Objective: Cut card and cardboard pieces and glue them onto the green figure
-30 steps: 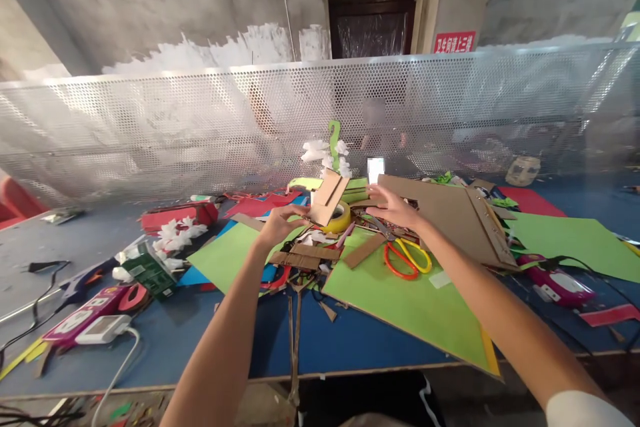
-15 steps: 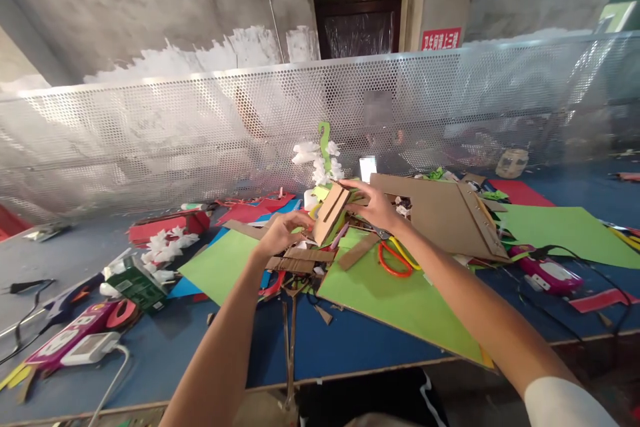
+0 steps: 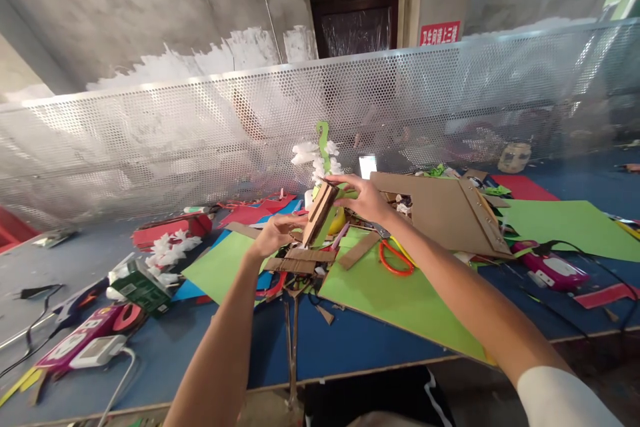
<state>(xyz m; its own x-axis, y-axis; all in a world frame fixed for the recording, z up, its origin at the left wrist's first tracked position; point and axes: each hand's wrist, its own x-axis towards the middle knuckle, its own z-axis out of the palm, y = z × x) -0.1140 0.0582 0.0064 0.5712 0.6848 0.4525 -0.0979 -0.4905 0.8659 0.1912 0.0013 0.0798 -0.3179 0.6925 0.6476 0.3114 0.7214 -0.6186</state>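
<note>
A small brown cardboard piece (image 3: 318, 215) with strips on its face is held upright and tilted between my two hands. My left hand (image 3: 274, 235) grips its lower left edge, and my right hand (image 3: 364, 199) holds its upper right part. Behind it stands a green curved shape (image 3: 324, 147) with white tufts (image 3: 304, 155) at its sides. Below the piece lie cardboard strips (image 3: 303, 260). Orange and yellow scissors (image 3: 396, 260) rest on a green sheet (image 3: 395, 300) under my right forearm.
A large cardboard panel (image 3: 440, 213) lies at the right, beside another green sheet (image 3: 570, 223) and a purple power strip (image 3: 553, 270). On the left are a green box (image 3: 143, 285), a red piece (image 3: 170, 230) and another purple strip (image 3: 80, 340). A perforated metal screen (image 3: 210, 127) runs behind.
The cardboard piece has turned so its edge shows more, and it has shifted slightly left. Both hands have moved a little left with it.
</note>
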